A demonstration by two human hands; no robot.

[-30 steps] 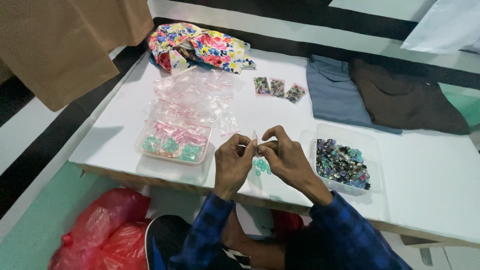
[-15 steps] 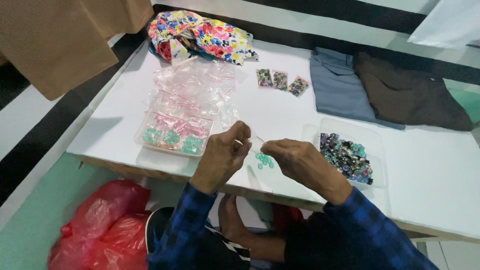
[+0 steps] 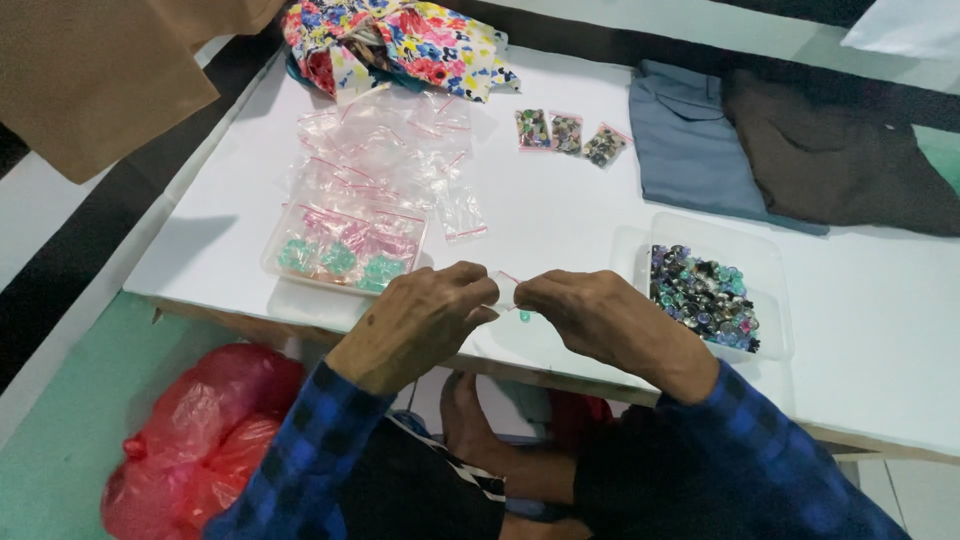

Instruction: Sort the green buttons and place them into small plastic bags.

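Note:
My left hand (image 3: 420,322) and my right hand (image 3: 600,318) meet over the front edge of the white table (image 3: 560,215). Both pinch a small clear plastic bag (image 3: 507,291) with a red strip along its top. A few teal beads (image 3: 523,316) show at its lower end between my fingers. Left of my hands stands a clear tray (image 3: 342,250) with filled bags of teal and pink beads. To the right stands a clear tray of mixed dark and coloured beads (image 3: 703,290).
Empty small clear bags (image 3: 385,150) lie scattered behind the left tray. Three filled small bags (image 3: 566,133) lie further back. A flowered cloth (image 3: 400,40), grey-blue and brown folded clothes (image 3: 790,150) sit at the rear. A red plastic bag (image 3: 205,430) lies on the floor.
My hands have drawn down and nearer the table's front edge, still together on the small bag. The view has shifted, so the table appears lower and larger.

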